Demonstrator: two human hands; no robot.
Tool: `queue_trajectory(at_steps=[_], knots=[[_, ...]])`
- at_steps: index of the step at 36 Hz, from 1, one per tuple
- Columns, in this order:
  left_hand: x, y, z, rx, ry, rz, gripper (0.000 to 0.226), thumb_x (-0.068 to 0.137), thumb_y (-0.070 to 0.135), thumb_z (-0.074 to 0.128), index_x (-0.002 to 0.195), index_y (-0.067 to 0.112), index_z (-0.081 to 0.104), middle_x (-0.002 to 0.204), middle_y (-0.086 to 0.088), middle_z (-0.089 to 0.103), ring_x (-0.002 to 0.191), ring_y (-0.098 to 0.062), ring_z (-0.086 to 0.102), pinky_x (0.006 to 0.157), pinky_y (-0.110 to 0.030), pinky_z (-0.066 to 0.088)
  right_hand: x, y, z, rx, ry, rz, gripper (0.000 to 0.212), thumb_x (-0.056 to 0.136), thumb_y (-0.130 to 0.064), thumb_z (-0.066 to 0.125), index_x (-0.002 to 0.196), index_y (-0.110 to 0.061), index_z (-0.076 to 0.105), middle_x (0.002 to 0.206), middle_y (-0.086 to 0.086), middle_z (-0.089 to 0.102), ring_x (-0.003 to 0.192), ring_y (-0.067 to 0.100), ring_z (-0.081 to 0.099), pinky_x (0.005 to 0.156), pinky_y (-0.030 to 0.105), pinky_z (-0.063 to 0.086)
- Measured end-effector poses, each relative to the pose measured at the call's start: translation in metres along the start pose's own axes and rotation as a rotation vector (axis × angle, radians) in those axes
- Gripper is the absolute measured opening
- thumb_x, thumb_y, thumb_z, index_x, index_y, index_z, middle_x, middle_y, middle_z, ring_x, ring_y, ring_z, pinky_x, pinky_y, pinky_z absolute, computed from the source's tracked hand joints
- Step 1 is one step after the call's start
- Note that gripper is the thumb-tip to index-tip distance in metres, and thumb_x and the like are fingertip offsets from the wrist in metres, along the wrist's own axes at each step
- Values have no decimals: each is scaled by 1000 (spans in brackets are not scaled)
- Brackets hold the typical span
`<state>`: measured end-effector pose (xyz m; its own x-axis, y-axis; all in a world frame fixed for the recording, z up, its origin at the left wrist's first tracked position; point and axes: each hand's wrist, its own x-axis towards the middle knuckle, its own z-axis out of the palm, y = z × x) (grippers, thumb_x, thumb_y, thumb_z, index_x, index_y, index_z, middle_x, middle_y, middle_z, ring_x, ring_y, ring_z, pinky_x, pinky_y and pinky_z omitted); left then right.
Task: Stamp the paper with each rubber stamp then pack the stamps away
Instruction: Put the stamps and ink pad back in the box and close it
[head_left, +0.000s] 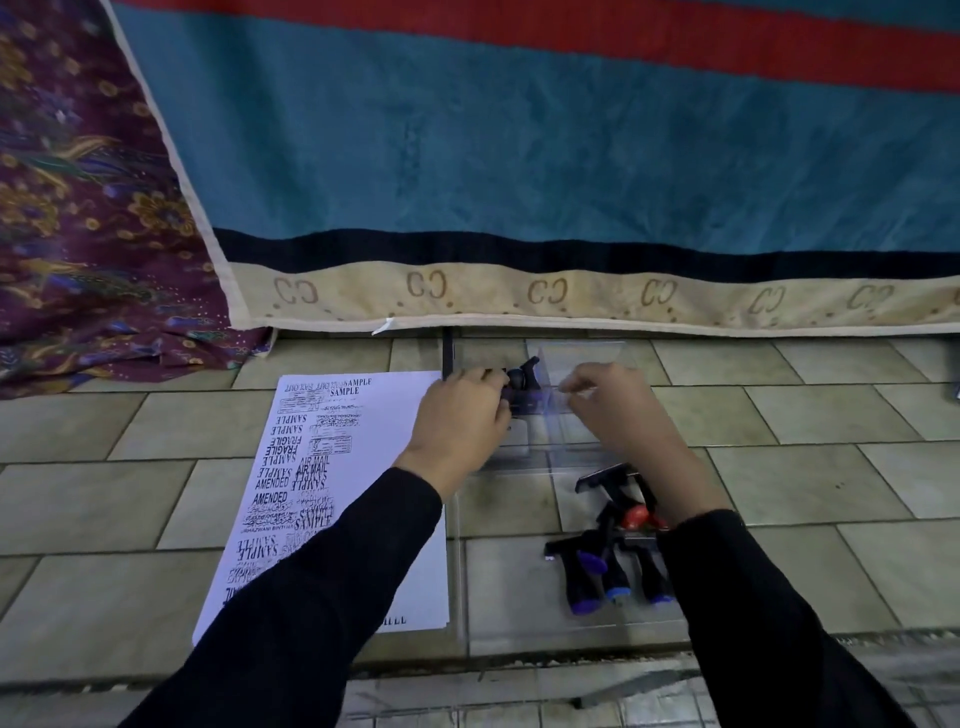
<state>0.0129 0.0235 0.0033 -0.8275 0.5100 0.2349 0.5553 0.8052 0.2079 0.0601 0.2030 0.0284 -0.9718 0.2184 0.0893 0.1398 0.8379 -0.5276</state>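
paper (332, 467): lay flat on tiled floor, left of everything, covered w/ prints (SAMPLE, FRAGILE, AIR MAIL, AMENDED). Stamping looked done.
left hand (460, 415): fingers curled round a dark stamp (522, 387), holding it at mouth of clear plastic box (582, 395).
right hand (613, 410): pinched on the box's clear edge/lid, steadying it; exact grip hard to read thru the plastic.
loose stamps (615, 551): pile w/ blue, purple, red knobs, near side, by right forearm, not yet packed.
step: packing, early.
next: seat held stamp in box w/o tipping it, then fetch from pile.
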Motion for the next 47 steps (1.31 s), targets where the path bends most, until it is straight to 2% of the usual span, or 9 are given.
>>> queue_trajectory(at_steps=[5,11,15,21,25,29,38,42,47], knots=[[-41,30,-12,-153,-41,87,31,96,33,46,121,17,55,113,-2,59,102,-23,58,76,-33,44,-39,11,-16,65,-56,-25,14,78,-6,68,86,-18,70,80,-7,66,62,-11,51,59,1,37],[-89,62,-3,-281,-204,143,41,91,46,51,124,21,52,113,1,59,104,-18,56,82,-31,46,-77,22,-14,-7,-153,48,13,73,-12,72,80,-23,67,70,-12,64,61,-8,53,57,2,40],[-111,71,11,-275,-266,149,54,84,57,55,126,24,48,117,2,56,107,-17,53,80,-31,45,-94,32,-8,-33,-112,92,22,71,-10,73,74,-28,60,65,-15,59,59,-8,51,58,5,42],[-124,74,21,-262,-274,177,51,82,50,61,124,27,46,114,1,53,105,-21,54,83,-33,46,-114,41,-7,13,-132,127,32,66,-14,81,68,-33,55,64,-15,60,59,-7,54,54,5,41],[-126,75,23,-267,-259,147,45,83,49,60,119,25,46,113,1,55,102,-21,55,80,-32,43,-123,33,0,36,-160,109,27,67,-23,82,74,-29,57,72,-11,61,63,-2,53,53,9,39],[-126,74,25,-256,-257,130,43,84,49,57,116,23,45,111,0,56,99,-22,55,79,-32,43,-125,27,4,24,-234,29,29,70,-9,77,85,-26,60,85,-3,57,63,1,49,56,6,39],[-124,73,29,-252,-253,138,37,86,47,57,114,24,52,104,-3,59,95,-26,58,74,-33,44,-123,23,8,-107,-369,-17,35,75,-18,73,109,-22,66,98,-4,43,66,-8,40,59,-2,33],[-123,73,29,-263,-262,144,36,84,42,61,114,25,52,102,-2,58,92,-25,59,68,-29,40,-126,18,15,-209,-340,14,32,75,-17,71,106,-22,62,104,-4,39,81,10,49,71,15,44],[-120,73,28,-270,-271,158,34,83,40,63,112,24,54,100,-1,59,89,-24,60,63,-27,37,-127,14,20,-231,-323,25,27,75,-12,70,99,-18,59,109,1,42,75,14,53,67,21,46]])
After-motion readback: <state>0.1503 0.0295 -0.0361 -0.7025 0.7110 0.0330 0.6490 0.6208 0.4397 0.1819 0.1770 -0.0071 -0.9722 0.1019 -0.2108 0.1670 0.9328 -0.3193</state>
